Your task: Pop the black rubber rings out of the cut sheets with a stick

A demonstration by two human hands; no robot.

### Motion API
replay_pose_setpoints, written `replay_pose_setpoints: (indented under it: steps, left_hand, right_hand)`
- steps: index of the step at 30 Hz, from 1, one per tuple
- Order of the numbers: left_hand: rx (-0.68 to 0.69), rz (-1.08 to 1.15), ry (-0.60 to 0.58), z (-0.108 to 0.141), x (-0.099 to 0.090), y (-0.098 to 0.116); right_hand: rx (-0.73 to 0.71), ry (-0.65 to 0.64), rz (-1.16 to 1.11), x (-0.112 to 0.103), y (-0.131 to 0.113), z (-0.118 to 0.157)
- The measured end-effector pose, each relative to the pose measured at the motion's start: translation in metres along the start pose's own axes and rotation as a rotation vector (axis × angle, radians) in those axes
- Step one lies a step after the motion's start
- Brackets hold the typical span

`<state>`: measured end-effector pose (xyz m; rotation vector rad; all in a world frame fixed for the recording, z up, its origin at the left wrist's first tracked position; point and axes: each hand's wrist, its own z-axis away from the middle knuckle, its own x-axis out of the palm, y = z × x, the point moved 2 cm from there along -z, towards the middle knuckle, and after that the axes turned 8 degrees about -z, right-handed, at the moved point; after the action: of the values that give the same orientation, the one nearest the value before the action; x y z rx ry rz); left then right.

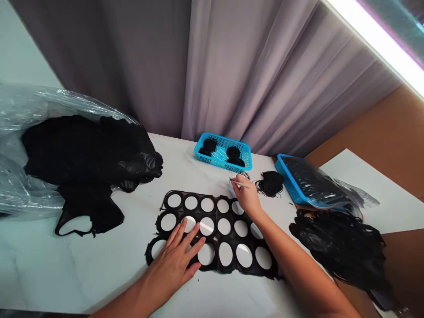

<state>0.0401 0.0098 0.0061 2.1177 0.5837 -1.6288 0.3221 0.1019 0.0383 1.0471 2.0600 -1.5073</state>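
Rows of black fabric pieces with round holes (215, 204) lie side by side on the white table. My left hand (180, 254) rests flat on the lower left of these pieces, its fingers spread and holding nothing. Above the top row, my right hand (247, 194) is closed around a slim, pale tool like tweezers (240, 183). A thin dark strand shows near the tool's tip, too fine to make out well. Just right of that hand lies a tangled bundle of thin black elastic loops (271, 183).
A blue basket (222, 164) behind holds several black bundles. Another blue basket (291, 183) at right carries a clear bag of black material (311, 181). Black strips (344, 247) are heaped at the right edge. A large plastic bag (20, 110) with black fabric (86, 150) fills the left.
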Motion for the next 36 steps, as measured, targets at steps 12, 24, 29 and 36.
replay_pose_setpoints:
  steps: [12, 24, 29, 36]
  left_hand:
    - [-0.195, -0.049, 0.066, -0.016, 0.011, -0.042]
    - [-0.203, -0.039, 0.055, -0.012, 0.015, -0.041]
    - [-0.204, -0.044, 0.052, -0.013, 0.016, -0.041]
    - [-0.201, -0.089, 0.072, -0.012, 0.016, -0.04]
  right_hand:
    - [0.08, -0.52, -0.61, 0.076, -0.053, 0.023]
    - [-0.015, -0.514, -0.546, 0.081, -0.052, 0.025]
    - [-0.122, -0.478, -0.43, 0.079, -0.057, 0.03]
    - [-0.567, -0.521, -0.023, 0.077, -0.065, 0.029]
